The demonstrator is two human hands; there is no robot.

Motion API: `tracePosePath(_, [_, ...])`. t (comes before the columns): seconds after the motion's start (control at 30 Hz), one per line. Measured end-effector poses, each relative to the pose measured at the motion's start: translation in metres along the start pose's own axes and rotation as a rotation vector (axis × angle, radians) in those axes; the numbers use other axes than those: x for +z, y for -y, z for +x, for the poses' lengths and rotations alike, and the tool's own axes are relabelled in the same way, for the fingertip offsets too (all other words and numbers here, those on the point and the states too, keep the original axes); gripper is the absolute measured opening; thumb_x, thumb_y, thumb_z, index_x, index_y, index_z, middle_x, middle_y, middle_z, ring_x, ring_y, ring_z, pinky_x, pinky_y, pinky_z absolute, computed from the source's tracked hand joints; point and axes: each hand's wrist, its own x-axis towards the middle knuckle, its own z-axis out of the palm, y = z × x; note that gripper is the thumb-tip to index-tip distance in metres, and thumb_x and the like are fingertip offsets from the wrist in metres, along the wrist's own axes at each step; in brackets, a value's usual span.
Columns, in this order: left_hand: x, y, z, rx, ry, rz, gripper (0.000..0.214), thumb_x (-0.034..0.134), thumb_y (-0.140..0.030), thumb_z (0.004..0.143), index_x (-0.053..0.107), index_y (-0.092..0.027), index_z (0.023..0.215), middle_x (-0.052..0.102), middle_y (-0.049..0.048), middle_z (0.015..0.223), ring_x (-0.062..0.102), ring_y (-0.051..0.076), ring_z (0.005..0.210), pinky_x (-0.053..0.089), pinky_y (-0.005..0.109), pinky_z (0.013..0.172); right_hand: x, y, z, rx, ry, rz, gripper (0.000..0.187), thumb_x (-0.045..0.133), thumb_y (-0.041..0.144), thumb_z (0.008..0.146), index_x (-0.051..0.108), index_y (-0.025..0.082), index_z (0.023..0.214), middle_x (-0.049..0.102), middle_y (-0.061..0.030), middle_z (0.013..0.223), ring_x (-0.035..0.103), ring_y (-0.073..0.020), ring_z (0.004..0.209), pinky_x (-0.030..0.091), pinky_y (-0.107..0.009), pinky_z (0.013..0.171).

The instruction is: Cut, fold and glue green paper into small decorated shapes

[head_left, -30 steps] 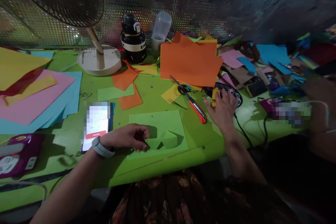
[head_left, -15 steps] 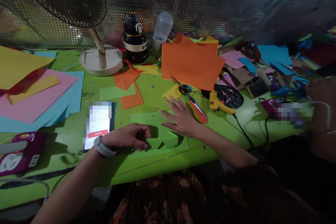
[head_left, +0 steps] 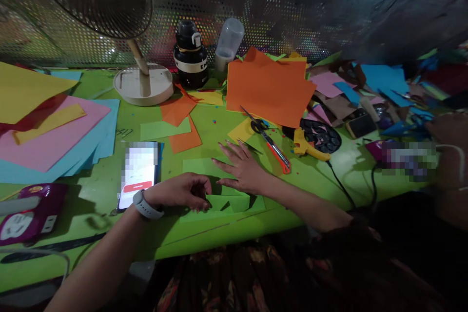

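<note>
A folded strip of green paper [head_left: 230,202] stands partly upright over a flat green sheet [head_left: 190,166] near the table's front edge. My left hand [head_left: 188,191], with a grey watch band at the wrist, pinches the strip's left end between thumb and fingers. My right hand [head_left: 243,169] is open, its fingers spread over the flat sheet just behind the strip. Beyond my right fingertips lies a small yellow paper [head_left: 239,129]. Black scissors [head_left: 259,125] and a red cutter knife [head_left: 278,156] rest to the right of that hand.
A phone [head_left: 141,170] lies left of my left hand. Behind stand a fan [head_left: 143,85], a black bottle [head_left: 190,66] and orange sheets [head_left: 268,87]. On the right are a yellow glue gun [head_left: 309,147] and another person's hand [head_left: 448,129]. Coloured sheets [head_left: 73,131] cover the left.
My right hand has shifted left and slightly back across the green paper. The folded strip's right part now leans lower. My left hand keeps its pinch; the whole view has moved slightly.
</note>
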Motion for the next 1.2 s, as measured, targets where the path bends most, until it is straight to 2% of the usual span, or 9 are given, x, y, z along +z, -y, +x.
tracePosePath(0.2, [0.000, 0.001, 0.000, -0.017, 0.000, -0.033, 0.031, 0.071, -0.040, 0.074, 0.053, -0.017, 0.085, 0.065, -0.0015, 0.065, 0.058, 0.011, 0.055, 0.046, 0.023, 0.053, -0.003, -0.003, 0.000, 0.018, -0.051, 0.102, 0.060, 0.040, 0.063, 0.089, 0.047, 0.027, 0.137, 0.016, -0.0067, 0.156, 0.007, -0.0303, 0.144, 0.003, -0.057, 0.115])
tracePosePath(0.3, [-0.001, 0.001, -0.001, -0.048, -0.008, -0.080, 0.031, 0.071, -0.039, 0.074, 0.053, -0.017, 0.085, 0.066, -0.0005, 0.067, 0.061, 0.012, 0.057, 0.049, 0.024, 0.055, -0.013, -0.007, -0.002, 0.130, -0.107, 0.331, 0.052, 0.035, 0.058, 0.093, 0.048, 0.031, 0.136, 0.019, -0.0017, 0.156, 0.008, -0.0261, 0.145, 0.011, -0.056, 0.115])
tracePosePath(0.37, [-0.003, 0.000, -0.001, -0.053, -0.018, -0.123, 0.031, 0.073, -0.038, 0.073, 0.053, -0.017, 0.084, 0.067, -0.0003, 0.068, 0.062, 0.012, 0.058, 0.050, 0.024, 0.055, -0.021, -0.009, -0.003, 0.181, -0.115, 0.538, 0.048, 0.030, 0.055, 0.095, 0.048, 0.033, 0.135, 0.026, 0.0008, 0.154, 0.014, -0.0226, 0.144, 0.018, -0.054, 0.114])
tracePosePath(0.47, [-0.004, -0.004, -0.001, -0.057, -0.047, -0.184, 0.030, 0.075, -0.035, 0.072, 0.054, -0.016, 0.082, 0.066, -0.0004, 0.066, 0.063, 0.011, 0.056, 0.049, 0.023, 0.053, -0.032, -0.008, -0.006, 0.195, -0.105, 0.822, 0.047, 0.024, 0.051, 0.098, 0.049, 0.034, 0.133, 0.036, 0.0022, 0.149, 0.024, -0.0191, 0.141, 0.023, -0.052, 0.114])
tracePosePath(0.57, [-0.004, -0.006, 0.001, -0.064, -0.119, -0.251, 0.030, 0.076, -0.033, 0.070, 0.054, -0.015, 0.080, 0.066, 0.0000, 0.064, 0.062, 0.011, 0.054, 0.048, 0.021, 0.050, -0.039, -0.001, -0.009, 0.158, -0.109, 0.958, 0.046, 0.025, 0.053, 0.097, 0.051, 0.034, 0.131, 0.036, 0.0033, 0.150, 0.022, -0.0201, 0.142, 0.023, -0.052, 0.113])
tracePosePath(0.7, [-0.006, -0.006, 0.002, -0.054, -0.183, -0.314, 0.030, 0.078, -0.031, 0.069, 0.056, -0.014, 0.080, 0.067, 0.0010, 0.065, 0.062, 0.010, 0.053, 0.047, 0.021, 0.048, -0.039, 0.009, -0.013, 0.031, -0.069, 0.852, 0.047, 0.029, 0.057, 0.095, 0.050, 0.038, 0.132, 0.028, 0.0058, 0.153, 0.014, -0.0213, 0.144, 0.018, -0.052, 0.115])
tracePosePath(0.9, [-0.009, -0.004, 0.000, -0.062, -0.176, -0.384, 0.030, 0.079, -0.025, 0.068, 0.057, -0.014, 0.085, 0.070, 0.0010, 0.069, 0.065, 0.010, 0.056, 0.050, 0.021, 0.053, -0.032, 0.015, -0.016, -0.028, -0.052, 0.550, 0.047, 0.037, 0.057, 0.093, 0.048, 0.038, 0.134, 0.020, 0.0042, 0.156, 0.003, -0.0256, 0.145, 0.004, -0.056, 0.115])
tracePosePath(1.2, [-0.010, -0.006, -0.003, -0.040, -0.164, -0.408, 0.028, 0.077, -0.020, 0.070, 0.058, -0.013, 0.089, 0.072, 0.0030, 0.074, 0.068, 0.011, 0.060, 0.054, 0.022, 0.057, -0.024, 0.018, -0.014, -0.107, -0.028, 0.352, 0.045, 0.042, 0.055, 0.092, 0.047, 0.040, 0.134, 0.010, 0.0055, 0.158, 0.000, -0.0301, 0.144, -0.004, -0.060, 0.112])
